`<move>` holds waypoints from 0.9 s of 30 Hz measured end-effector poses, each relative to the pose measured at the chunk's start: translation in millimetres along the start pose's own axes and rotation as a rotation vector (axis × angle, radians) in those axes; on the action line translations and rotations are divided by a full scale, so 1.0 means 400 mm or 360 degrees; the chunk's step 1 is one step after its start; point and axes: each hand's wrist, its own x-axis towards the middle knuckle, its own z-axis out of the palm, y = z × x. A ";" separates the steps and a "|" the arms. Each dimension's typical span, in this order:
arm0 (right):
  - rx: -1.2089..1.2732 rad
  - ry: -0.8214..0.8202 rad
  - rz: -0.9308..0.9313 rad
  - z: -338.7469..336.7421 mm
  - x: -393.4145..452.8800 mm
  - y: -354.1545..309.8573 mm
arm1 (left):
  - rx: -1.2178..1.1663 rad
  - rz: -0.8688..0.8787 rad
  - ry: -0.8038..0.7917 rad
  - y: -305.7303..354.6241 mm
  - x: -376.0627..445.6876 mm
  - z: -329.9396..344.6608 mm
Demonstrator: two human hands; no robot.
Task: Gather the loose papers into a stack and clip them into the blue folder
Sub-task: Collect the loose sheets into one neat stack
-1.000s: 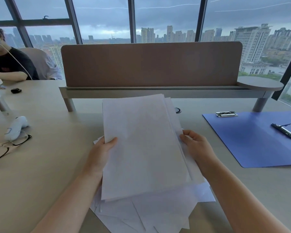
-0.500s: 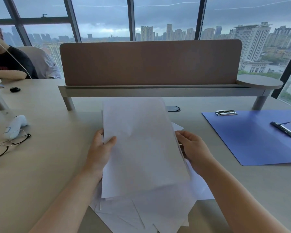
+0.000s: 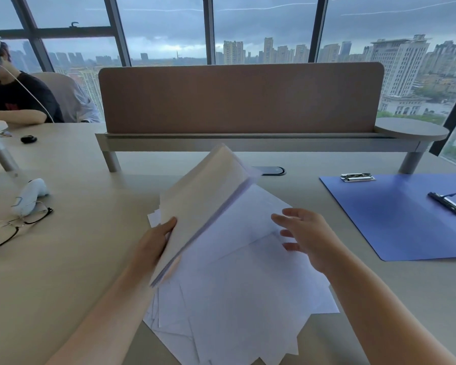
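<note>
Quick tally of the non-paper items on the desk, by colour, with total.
Blue: 1, the open blue folder
Silver metal: 2, the loose clip at the folder's far edge and the clip on the folder
White: 1, the handheld controller
Black: 2, the eyeglasses and a small dark object
Total: 6

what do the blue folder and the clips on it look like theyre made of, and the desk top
The flat blue folder looks like thin plastic, smooth with a soft sheen where window light falls on it, though coated card is possible. The two silver clips, one at its far edge and one further right, look like bright metal, glinting. The pale beige desk top appears to be matte laminate, with even colour and no visible grain.
</note>
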 end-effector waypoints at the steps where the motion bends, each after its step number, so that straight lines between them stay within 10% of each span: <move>1: 0.0021 -0.0036 0.0029 -0.001 -0.002 0.001 | 0.0117 0.0003 0.0019 0.001 0.002 0.001; 20: -0.0021 -0.0243 0.0004 0.032 0.024 0.029 | 0.0149 -0.0023 -0.0041 0.018 -0.032 0.014; 27: -0.0641 0.0289 -0.0555 0.059 0.022 0.020 | 0.0090 0.0003 -0.0005 0.034 -0.034 0.005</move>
